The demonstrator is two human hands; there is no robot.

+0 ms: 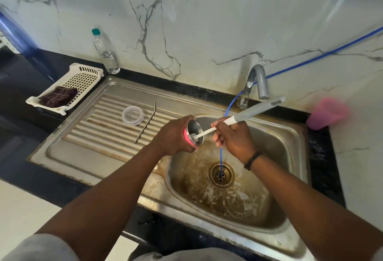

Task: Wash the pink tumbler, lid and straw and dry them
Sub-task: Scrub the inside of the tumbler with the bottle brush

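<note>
My left hand (173,136) grips the pink tumbler (191,134) on its side over the basin's left edge, its steel mouth facing right. My right hand (232,138) holds a long white and grey bottle brush (248,113); its bristle head sits inside the tumbler's mouth. The clear lid (132,115) lies on the ribbed drainboard, and the bent metal straw (146,124) lies beside it to the right.
The steel sink (279,136) has a stained basin with a drain (222,174); a blue hose (222,151) runs down into the drain. A tap (256,82) stands behind. A white basket (83,78) holds a dark cloth (58,96). A water bottle (105,51) and a pink cup (326,113) stand on the counter.
</note>
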